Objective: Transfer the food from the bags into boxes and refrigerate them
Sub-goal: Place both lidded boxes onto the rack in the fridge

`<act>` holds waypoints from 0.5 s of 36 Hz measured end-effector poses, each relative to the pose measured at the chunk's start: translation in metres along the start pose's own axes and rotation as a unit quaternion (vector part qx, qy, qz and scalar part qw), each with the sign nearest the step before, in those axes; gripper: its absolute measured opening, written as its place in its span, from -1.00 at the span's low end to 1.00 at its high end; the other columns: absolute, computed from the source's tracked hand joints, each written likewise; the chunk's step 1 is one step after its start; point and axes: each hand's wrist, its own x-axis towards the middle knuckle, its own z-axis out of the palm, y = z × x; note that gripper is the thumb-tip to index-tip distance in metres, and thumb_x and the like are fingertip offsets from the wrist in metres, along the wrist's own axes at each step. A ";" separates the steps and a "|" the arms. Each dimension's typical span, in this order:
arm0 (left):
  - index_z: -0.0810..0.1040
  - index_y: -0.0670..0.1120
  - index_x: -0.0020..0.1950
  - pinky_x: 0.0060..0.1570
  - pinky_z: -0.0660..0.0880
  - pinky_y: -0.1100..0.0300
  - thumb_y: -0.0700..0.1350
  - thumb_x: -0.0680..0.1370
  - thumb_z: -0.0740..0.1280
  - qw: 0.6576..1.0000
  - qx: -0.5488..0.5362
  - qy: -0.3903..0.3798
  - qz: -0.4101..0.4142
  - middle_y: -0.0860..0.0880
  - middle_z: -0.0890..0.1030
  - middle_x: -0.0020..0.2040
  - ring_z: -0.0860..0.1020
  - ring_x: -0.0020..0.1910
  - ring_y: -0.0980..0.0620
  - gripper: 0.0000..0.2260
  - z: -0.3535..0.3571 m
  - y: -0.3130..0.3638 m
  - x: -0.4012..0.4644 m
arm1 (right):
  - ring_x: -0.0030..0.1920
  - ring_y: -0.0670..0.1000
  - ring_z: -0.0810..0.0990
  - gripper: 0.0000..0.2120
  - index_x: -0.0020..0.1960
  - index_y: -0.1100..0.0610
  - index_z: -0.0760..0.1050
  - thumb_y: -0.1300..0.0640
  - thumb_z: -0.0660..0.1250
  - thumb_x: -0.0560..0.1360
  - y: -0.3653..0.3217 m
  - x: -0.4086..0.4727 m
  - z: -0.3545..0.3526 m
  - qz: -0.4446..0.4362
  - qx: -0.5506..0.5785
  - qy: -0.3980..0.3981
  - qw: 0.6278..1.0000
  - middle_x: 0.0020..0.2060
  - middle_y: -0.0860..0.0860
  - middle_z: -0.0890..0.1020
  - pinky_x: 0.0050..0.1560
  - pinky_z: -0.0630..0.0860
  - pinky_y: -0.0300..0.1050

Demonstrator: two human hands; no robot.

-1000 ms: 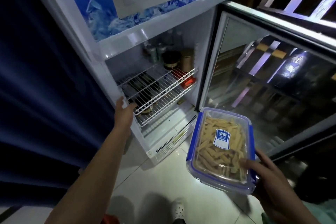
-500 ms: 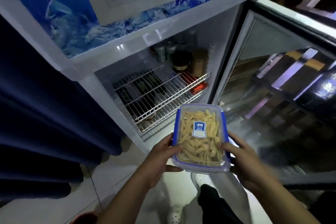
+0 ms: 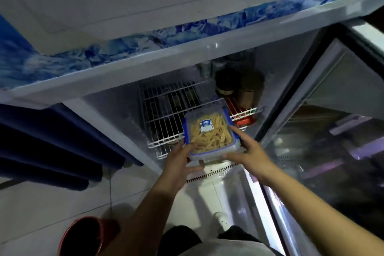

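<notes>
Fingers of both your hands are curled round the near end of the clear box (image 3: pixel 209 134): your left hand (image 3: pixel 179 161) grips the near left corner from below and the side, and your right hand (image 3: pixel 247 149) holds the near right corner with its fingers along the blue clip edge. The box sits level between them, its far end over the front rail of the white wire shelf (image 3: pixel 166 118) inside the open fridge (image 3: pixel 207 52); whether it already rests on the wire or hangs just above it cannot be told. Through the lid you can see pale yellow strips of food filling it, with a blue label on top. Judge it as a stiff, fairly light load: the walls will not give under your grip, but the smooth plastic could slip, so keep hold low on the corners, not on the lid clips. The lid looks closed, so tilting should spill nothing. On the same shelf, to the right and further back, stand two dark jars (image 3: pixel 239 85), with something red (image 3: pixel 245 120) beneath the shelf edge; slide the box in left of them. The glass door (image 3: pixel 332 131) stands open on your right.
</notes>
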 end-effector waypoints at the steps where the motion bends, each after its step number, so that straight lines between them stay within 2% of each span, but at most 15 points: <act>1: 0.64 -0.04 0.20 0.01 0.61 -0.31 -0.12 0.52 0.46 1.000 -0.002 0.003 0.004 -0.18 0.65 0.20 0.62 0.18 -0.25 -0.75 0.005 0.002 0.008 | 0.22 -0.30 0.54 -0.22 0.38 -0.28 0.40 0.28 0.58 0.34 -0.001 0.010 -0.004 -0.006 -0.015 -0.003 1.000 0.16 -0.35 0.61 0.19 0.49 -0.33; 3: 0.61 -0.01 0.24 -0.08 0.65 -0.20 -0.11 0.55 0.43 1.000 -0.001 0.016 0.005 -0.17 0.62 0.23 0.60 0.20 -0.25 -0.74 0.015 0.010 0.024 | 0.19 -0.32 0.55 -0.26 0.35 -0.26 0.41 0.28 0.58 0.34 -0.003 0.030 -0.010 -0.015 -0.020 0.003 1.000 0.21 -0.27 0.59 0.20 0.50 -0.34; 5: 0.56 0.03 0.31 -0.11 0.65 -0.17 -0.09 0.55 0.44 0.999 0.003 0.034 -0.002 -0.15 0.61 0.23 0.60 0.19 -0.22 -0.67 0.024 0.017 0.039 | 0.18 -0.21 0.58 -0.30 0.35 -0.19 0.41 0.29 0.57 0.36 -0.003 0.049 -0.014 -0.022 -0.022 0.001 1.000 0.23 -0.13 0.60 0.18 0.52 -0.30; 7: 0.57 0.07 0.26 -0.08 0.66 -0.19 -0.06 0.55 0.45 0.999 0.009 0.044 -0.004 -0.11 0.63 0.19 0.62 0.14 -0.15 -0.71 0.033 0.025 0.051 | 0.22 -0.05 0.58 -0.32 0.39 -0.09 0.41 0.32 0.54 0.39 -0.002 0.066 -0.016 -0.023 -0.025 -0.005 0.999 0.26 -0.01 0.59 0.18 0.53 -0.22; 8: 0.58 0.10 0.19 -0.12 0.67 -0.13 -0.05 0.55 0.46 0.999 0.017 0.045 -0.001 -0.10 0.63 0.15 0.62 0.10 -0.12 -0.77 0.036 0.028 0.056 | 0.23 0.00 0.57 -0.34 0.41 -0.02 0.42 0.33 0.52 0.41 -0.001 0.075 -0.018 -0.021 -0.027 -0.006 0.999 0.28 0.03 0.58 0.19 0.53 -0.19; 10: 0.56 0.10 0.21 -0.16 0.68 -0.03 -0.07 0.55 0.45 0.998 0.042 0.041 0.009 -0.10 0.64 0.12 0.62 0.05 -0.11 -0.75 0.039 0.033 0.065 | 0.20 -0.01 0.57 -0.38 0.43 0.06 0.44 0.34 0.50 0.43 0.002 0.089 -0.022 -0.014 -0.050 -0.006 0.999 0.31 0.04 0.55 0.10 0.52 -0.33; 11: 0.53 0.09 0.29 -0.07 0.67 -0.08 -0.10 0.56 0.44 0.997 0.059 0.038 0.016 -0.10 0.64 0.10 0.62 0.05 -0.11 -0.69 0.040 0.034 0.070 | 0.16 -0.07 0.56 -0.40 0.43 0.08 0.45 0.34 0.48 0.44 0.003 0.095 -0.023 -0.010 -0.065 -0.007 0.998 0.31 0.03 0.54 0.00 0.49 -0.44; 13: 0.44 0.07 0.41 0.14 0.59 -0.17 -0.19 0.57 0.42 0.995 0.086 0.031 0.031 -0.06 0.66 0.10 0.63 0.08 -0.10 -0.55 0.042 0.035 0.076 | 0.09 -0.13 0.54 -0.45 0.41 0.07 0.47 0.34 0.47 0.47 0.008 0.105 -0.025 -0.007 -0.081 -0.007 0.997 0.28 0.02 0.53 -0.12 0.45 -0.54; 15: 0.39 0.05 0.43 0.22 0.54 -0.22 -0.29 0.55 0.42 0.995 0.086 0.026 0.040 -0.11 0.65 0.18 0.62 0.17 -0.18 -0.48 0.044 0.035 0.080 | 0.08 -0.10 0.56 -0.49 0.35 -0.04 0.49 0.29 0.47 0.47 0.012 0.113 -0.026 -0.007 -0.083 -0.008 0.996 0.25 -0.01 0.53 -0.13 0.47 -0.50; 17: 0.40 0.04 0.39 0.12 0.61 -0.16 -0.33 0.54 0.42 0.995 0.079 0.017 0.052 -0.15 0.64 0.23 0.63 0.18 -0.20 -0.49 0.044 0.035 0.084 | 0.06 -0.08 0.59 -0.49 0.31 -0.14 0.46 0.25 0.48 0.48 0.014 0.121 -0.028 0.001 -0.079 -0.014 0.997 0.22 -0.02 0.54 -0.12 0.48 -0.43; 18: 0.41 0.02 0.39 0.02 0.66 -0.06 -0.33 0.54 0.42 0.996 0.069 0.012 0.057 -0.16 0.63 0.24 0.64 0.16 -0.18 -0.50 0.044 0.036 0.086 | 0.04 -0.08 0.59 -0.48 0.33 -0.12 0.45 0.26 0.48 0.48 0.016 0.125 -0.029 0.004 -0.078 -0.020 0.997 0.21 -0.01 0.55 -0.10 0.49 -0.40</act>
